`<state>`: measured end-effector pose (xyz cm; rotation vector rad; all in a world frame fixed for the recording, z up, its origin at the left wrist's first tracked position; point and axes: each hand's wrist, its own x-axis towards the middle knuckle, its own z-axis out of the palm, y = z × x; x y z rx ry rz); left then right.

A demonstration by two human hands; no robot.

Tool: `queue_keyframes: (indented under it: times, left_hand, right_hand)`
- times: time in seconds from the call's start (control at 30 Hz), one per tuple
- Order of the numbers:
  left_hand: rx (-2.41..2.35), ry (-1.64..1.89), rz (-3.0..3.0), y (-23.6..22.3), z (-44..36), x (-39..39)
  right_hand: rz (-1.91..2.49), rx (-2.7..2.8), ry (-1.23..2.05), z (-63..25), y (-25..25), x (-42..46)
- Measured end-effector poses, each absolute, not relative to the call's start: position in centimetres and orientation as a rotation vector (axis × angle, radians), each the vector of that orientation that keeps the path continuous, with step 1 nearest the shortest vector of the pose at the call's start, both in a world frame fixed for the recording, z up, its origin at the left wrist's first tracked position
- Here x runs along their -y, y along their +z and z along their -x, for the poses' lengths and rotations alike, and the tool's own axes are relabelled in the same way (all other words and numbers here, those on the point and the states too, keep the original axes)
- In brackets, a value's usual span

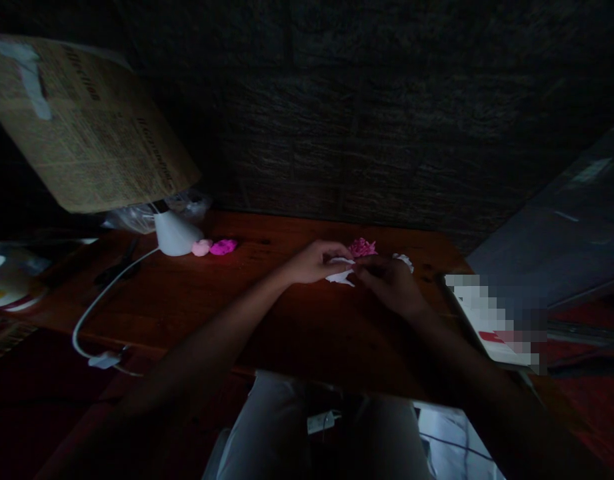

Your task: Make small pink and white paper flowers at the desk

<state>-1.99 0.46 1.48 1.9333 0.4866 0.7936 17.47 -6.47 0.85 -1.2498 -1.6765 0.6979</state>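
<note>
My left hand point(317, 262) pinches a crumpled white piece point(341, 275) that looks like thin paper, held low over the wooden table. The fingers of my right hand point(394, 285) are closed at the right edge of the same piece, and the two hands almost meet there. Just behind the fingertips sits a bright pink ruffled bundle point(363, 247), its strands like shredded paper. Another white crumpled scrap point(403, 262) lies beyond my right hand and is partly hidden by it. The dim light blurs the fingertips.
On the wooden table point(297, 327) stands a lamp with a newsprint shade point(107, 127) and white base point(174, 235). Beside it are a pale pink lump point(202, 247) and a magenta one point(223, 247). The lamp's white cord point(94, 303) hangs over the front edge. A dark brick wall point(307, 147) rises behind.
</note>
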Motion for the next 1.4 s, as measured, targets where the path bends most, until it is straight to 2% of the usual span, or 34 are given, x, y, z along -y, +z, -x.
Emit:
queue_keyframes:
  times: [0.2,0.47,0.63,1.07,1.4]
  left_hand:
    - [-0.502,0.935,-2.053,1.7,1.7,0.1]
    - [-0.549,0.964,-1.663,1.7,1.1,-0.2]
    - [-0.580,0.987,-1.516,1.9,1.0,-0.3]
    - [-0.554,0.846,-1.487,1.6,1.0,0.0]
    - [-0.581,0.879,-1.586,1.5,0.8,0.2]
  right_hand:
    - [1.239,1.482,0.813,-16.5,1.5,6.6]
    - [1.123,1.082,1.160,-15.5,1.9,6.5]
    - [1.006,0.938,1.266,-15.4,1.8,6.3]
    - [1.073,1.076,1.143,-16.3,1.0,6.2]
    - [1.122,1.253,1.083,-16.7,0.9,6.3]
